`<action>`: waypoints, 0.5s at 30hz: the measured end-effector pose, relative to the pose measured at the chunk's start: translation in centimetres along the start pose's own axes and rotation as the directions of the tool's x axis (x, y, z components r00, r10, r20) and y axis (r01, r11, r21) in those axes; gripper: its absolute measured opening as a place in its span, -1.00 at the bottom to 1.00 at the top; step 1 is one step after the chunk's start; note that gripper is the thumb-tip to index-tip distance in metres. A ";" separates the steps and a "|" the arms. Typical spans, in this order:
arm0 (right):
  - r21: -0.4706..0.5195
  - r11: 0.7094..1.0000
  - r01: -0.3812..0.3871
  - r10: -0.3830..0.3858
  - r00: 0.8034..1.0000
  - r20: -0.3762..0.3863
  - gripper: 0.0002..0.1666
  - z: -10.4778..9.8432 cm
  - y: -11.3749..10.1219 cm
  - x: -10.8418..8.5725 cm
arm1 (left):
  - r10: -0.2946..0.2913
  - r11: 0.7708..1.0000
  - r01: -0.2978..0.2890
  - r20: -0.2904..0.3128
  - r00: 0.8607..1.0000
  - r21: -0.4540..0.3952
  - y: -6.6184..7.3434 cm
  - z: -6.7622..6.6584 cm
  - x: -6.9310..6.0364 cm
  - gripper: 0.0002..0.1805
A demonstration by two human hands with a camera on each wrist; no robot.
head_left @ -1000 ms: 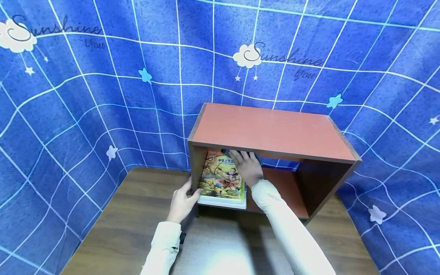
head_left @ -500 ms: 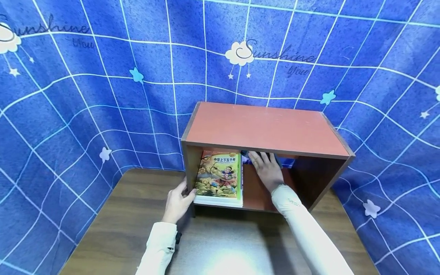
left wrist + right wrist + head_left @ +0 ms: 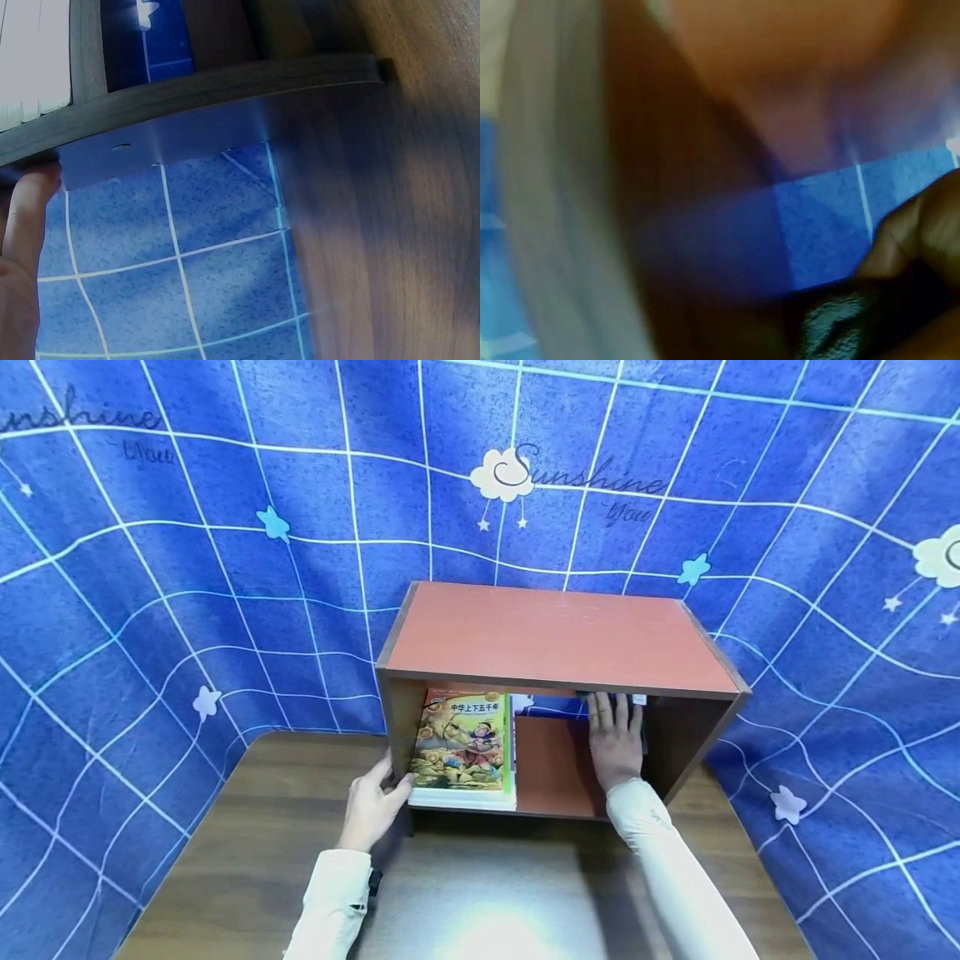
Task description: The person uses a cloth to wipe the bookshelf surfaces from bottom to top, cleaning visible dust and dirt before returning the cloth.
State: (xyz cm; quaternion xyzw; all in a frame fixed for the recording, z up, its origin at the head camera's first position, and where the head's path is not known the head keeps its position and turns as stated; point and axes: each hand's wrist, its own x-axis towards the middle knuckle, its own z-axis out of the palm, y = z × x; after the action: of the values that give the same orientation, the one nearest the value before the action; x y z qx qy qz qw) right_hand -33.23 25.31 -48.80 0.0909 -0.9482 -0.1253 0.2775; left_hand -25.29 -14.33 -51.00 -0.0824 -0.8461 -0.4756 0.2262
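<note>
A small brown bookshelf (image 3: pixel 558 635) with a reddish top stands on the wooden table. At its left side panel, my left hand (image 3: pixel 372 806) holds the front edge, thumb on the front and fingers along the outside. A finger (image 3: pixel 30 206) touches that panel in the left wrist view. My right hand (image 3: pixel 617 745) reaches inside, near the right wall, gripping a dark cloth (image 3: pixel 832 330) with a crinkled surface. Most of the cloth is hidden under the hand. Several stacked books (image 3: pixel 465 747) lie in the shelf's left half, the top one with a colourful cover.
Beneath the shelf is a wood-grain table (image 3: pixel 292 810). A blue curtain (image 3: pixel 315 552) with white lines, clouds and stars surrounds it at the back and sides. The shelf's reddish inner board (image 3: pixel 555 768) shows between the books and my right hand.
My right hand has moved rightward inside the shelf with the dark cloth, from beside the books to near the right wall. My left hand stays at the left panel; the head view has shifted.
</note>
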 end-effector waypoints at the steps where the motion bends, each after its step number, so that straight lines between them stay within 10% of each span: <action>1: 0.024 0.999 -0.034 0.034 0.999 -0.012 -0.35 0.0 -0.1 0.0 | -0.001 1.000 0.001 -0.002 1.000 0.000 0.0 -0.1 0.0 -0.67; 9: 0.218 0.953 -0.212 0.232 0.970 -0.073 -0.24 -1.8 -1.3 0.8 | -0.010 1.000 0.010 -0.003 1.000 0.002 -0.3 -0.3 -0.1 -0.66; 15: 0.467 0.833 -0.298 0.466 0.831 -0.302 -0.19 -4.3 -1.0 1.9 | -0.026 1.000 0.026 0.014 1.000 -0.014 -0.1 0.1 -0.1 -0.65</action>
State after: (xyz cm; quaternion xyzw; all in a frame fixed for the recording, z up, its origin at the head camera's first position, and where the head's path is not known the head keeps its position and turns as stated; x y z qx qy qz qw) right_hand -32.34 23.10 -44.61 -0.0261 -0.8733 0.1524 0.4620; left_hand -25.26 -14.31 -51.14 -0.0764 -0.8452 -0.4839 0.2135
